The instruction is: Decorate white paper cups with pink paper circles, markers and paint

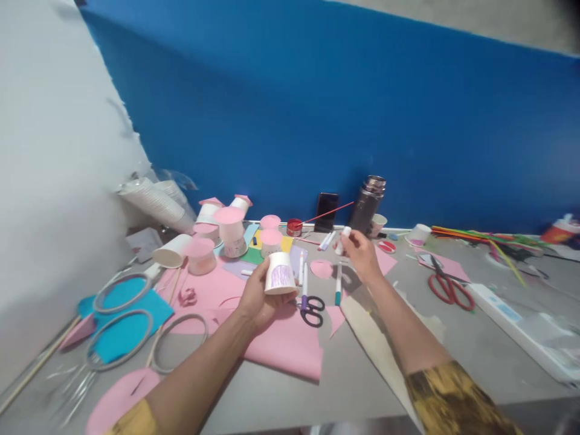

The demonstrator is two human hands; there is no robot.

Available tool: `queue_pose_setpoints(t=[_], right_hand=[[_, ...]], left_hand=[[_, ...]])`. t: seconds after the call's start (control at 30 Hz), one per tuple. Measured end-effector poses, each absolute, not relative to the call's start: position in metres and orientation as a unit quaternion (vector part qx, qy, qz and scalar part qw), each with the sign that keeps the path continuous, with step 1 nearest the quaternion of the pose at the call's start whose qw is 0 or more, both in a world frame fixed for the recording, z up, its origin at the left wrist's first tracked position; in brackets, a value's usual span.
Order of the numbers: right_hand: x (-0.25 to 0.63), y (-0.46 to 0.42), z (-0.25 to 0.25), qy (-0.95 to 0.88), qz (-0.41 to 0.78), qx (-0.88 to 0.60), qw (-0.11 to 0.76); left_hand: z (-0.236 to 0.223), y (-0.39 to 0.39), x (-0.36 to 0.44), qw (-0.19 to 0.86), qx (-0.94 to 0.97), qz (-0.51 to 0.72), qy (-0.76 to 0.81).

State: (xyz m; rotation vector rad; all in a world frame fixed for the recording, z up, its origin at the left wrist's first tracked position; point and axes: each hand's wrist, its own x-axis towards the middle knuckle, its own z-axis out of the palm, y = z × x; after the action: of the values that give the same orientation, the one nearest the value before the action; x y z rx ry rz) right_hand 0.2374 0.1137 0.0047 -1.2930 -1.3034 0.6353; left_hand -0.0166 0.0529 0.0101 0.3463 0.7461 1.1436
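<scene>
Blue panelling (317,121) backs a cluttered grey table (338,374) where the left hand (260,299) grips an upside-down paper cup (280,275) (its side scribbled purple) over pink paper (285,350), while the right hand (361,255) pinches a small white tube (345,233) between thumb and fingers, near a dark flask (364,208).

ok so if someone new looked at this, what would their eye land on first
Probably the broad blue panel filling the back, then the white cup with its purple scribble, held by the left hand near the middle of the view. Next might come the cluster of cups topped with pink paper to the left, and the dark flask standing by the panel, right of centre.
</scene>
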Motion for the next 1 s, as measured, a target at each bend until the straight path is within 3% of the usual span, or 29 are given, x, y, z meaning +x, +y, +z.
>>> queue_pose_setpoints(t=[0.13, 0.37, 0.63, 0.73, 1.0], right_hand=[[0.201, 0.075, 0.005, -0.661, 0.257, -0.485, 0.511], [0.192, 0.052, 0.028, -0.611, 0.334, -0.458, 0.552], [0.209, 0.066, 0.027, -0.476, 0.487, -0.402, 0.613], [0.202, 0.063, 0.024, -0.493, 0.489, -0.396, 0.601], [0.195, 0.051, 0.027, -0.584, 0.379, -0.443, 0.564]], left_hand=[[0.009, 0.051, -0.016, 0.795, 0.175, 0.494, 0.305], [-0.002, 0.046, -0.016, 0.778, 0.26, 0.485, 0.304], [-0.002, 0.05, -0.023, 0.543, 0.555, 0.516, 0.362], [0.0, 0.05, -0.023, 0.49, 0.591, 0.512, 0.385], [0.002, 0.042, -0.018, 0.493, 0.585, 0.51, 0.394]])
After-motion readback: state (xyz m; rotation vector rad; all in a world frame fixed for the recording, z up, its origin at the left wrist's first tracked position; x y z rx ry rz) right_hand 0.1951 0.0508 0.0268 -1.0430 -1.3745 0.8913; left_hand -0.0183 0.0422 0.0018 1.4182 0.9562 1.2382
